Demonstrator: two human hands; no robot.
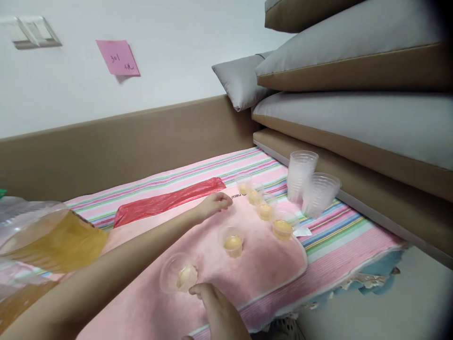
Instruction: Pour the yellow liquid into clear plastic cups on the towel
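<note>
My left hand (214, 204) reaches far over a pink towel (262, 264). Its fingers are curled shut and rest on the towel with nothing visible in them, a little short of a row of small clear plastic cups of yellow liquid (265, 210). My right hand (215, 307) is at the bottom edge. Its fingers are curled, with the tips against the side of a near clear cup (179, 276) holding a little yellow liquid. Another filled cup (232, 243) stands between my hands.
A large clear bottle of yellow liquid (49, 238) lies at the left. A red plastic bag (166, 200) lies behind the towel on a striped cloth (339, 236). Two stacks of empty cups (300, 174) stand at the right beside stacked cushions (354, 118).
</note>
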